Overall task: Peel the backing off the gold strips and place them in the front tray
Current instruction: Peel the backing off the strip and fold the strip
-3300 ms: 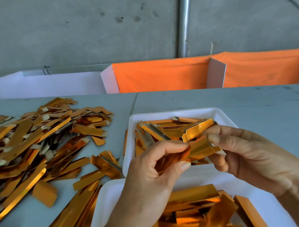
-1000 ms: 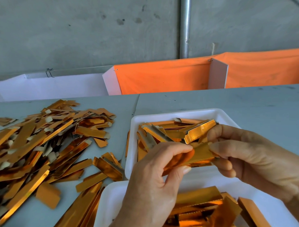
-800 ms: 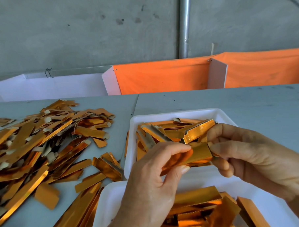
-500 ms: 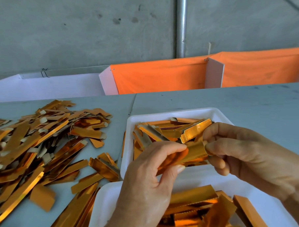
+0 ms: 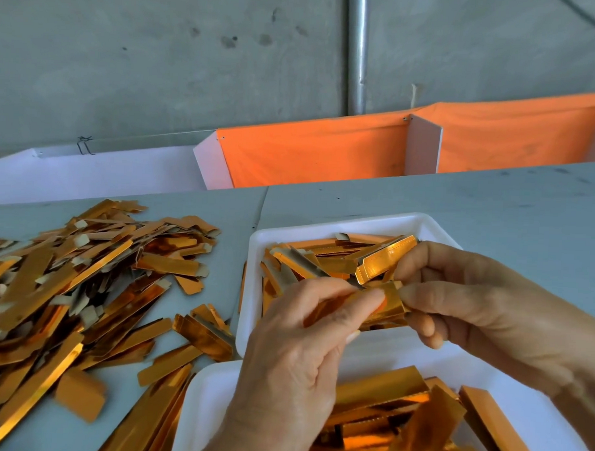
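My left hand (image 5: 293, 358) and my right hand (image 5: 473, 308) both pinch one short gold strip (image 5: 390, 302) between thumb and fingers, just above the gap between two white trays. The farther white tray (image 5: 252, 291) holds several gold strips; one of them (image 5: 386, 260) sticks up beside my right fingers. The nearer white tray (image 5: 195, 422) at the bottom holds several larger gold pieces (image 5: 383, 416). My left fingers hide most of the held strip's left end.
A wide heap of gold strips and pale backing scraps (image 5: 65, 290) covers the grey table (image 5: 494, 213) at the left. Loose strips (image 5: 202, 333) lie between the heap and the trays. Orange cloth bins (image 5: 313, 154) and a white bin (image 5: 97, 172) line the table's far edge.
My hands have drawn closer together, so less of the held strip shows between them now. The trays and heap have not shifted.
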`<state>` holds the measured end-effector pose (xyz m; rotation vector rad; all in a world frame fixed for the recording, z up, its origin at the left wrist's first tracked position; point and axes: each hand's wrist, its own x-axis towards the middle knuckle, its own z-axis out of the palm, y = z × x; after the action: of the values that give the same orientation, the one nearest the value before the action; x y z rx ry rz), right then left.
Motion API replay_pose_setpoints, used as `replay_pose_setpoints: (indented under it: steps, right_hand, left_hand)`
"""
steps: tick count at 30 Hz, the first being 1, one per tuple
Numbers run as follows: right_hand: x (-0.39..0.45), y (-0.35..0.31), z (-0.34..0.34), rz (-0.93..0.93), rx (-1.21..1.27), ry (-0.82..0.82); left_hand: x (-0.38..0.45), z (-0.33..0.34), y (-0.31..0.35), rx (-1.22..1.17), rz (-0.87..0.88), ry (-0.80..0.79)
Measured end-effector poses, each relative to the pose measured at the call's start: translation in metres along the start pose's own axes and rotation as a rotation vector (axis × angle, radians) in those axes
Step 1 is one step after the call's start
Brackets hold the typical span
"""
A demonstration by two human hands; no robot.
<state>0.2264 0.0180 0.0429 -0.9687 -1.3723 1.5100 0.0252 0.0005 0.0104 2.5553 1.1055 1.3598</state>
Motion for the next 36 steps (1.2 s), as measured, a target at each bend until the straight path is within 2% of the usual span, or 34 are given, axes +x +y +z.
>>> replay_pose_setpoints:
  steps: [19, 23, 25, 28, 30, 32, 34, 36]
  right_hand:
    - [0.007, 0.012, -0.001, 0.011, 0.261, -0.154]
    - [0.004, 0.01, -0.001, 0.145, 0.26, -0.243]
    - [0.002, 0.009, -0.003, 0.242, 0.271, -0.309]
    - [0.001, 0.007, -0.001, 0.278, 0.265, -0.382]
    - [0.001, 0.007, 0.002, 0.272, 0.236, -0.336]
    - [0.001, 0.008, 0.006, 0.23, 0.129, -0.238]
    - [0.002, 0.008, 0.01, 0.176, -0.02, -0.162]
    - [0.003, 0.009, 0.016, 0.114, -0.208, -0.111]
  left_hand:
    - [-0.001, 0.0, 0.0, -0.265, -0.102, -0.016]
    - [-0.003, 0.002, 0.001, -0.19, -0.215, -0.034]
    - [-0.003, 0.002, 0.003, -0.119, -0.197, -0.033]
    - [-0.001, 0.004, 0.005, 0.012, -0.102, -0.032]
    - [0.0, 0.007, 0.006, 0.05, -0.077, -0.001]
    - [0.001, 0.009, 0.007, -0.034, -0.15, 0.069]
    - [0.002, 0.007, 0.008, -0.284, -0.328, 0.102]
    - [0.001, 0.007, 0.005, -0.504, -0.46, 0.071]
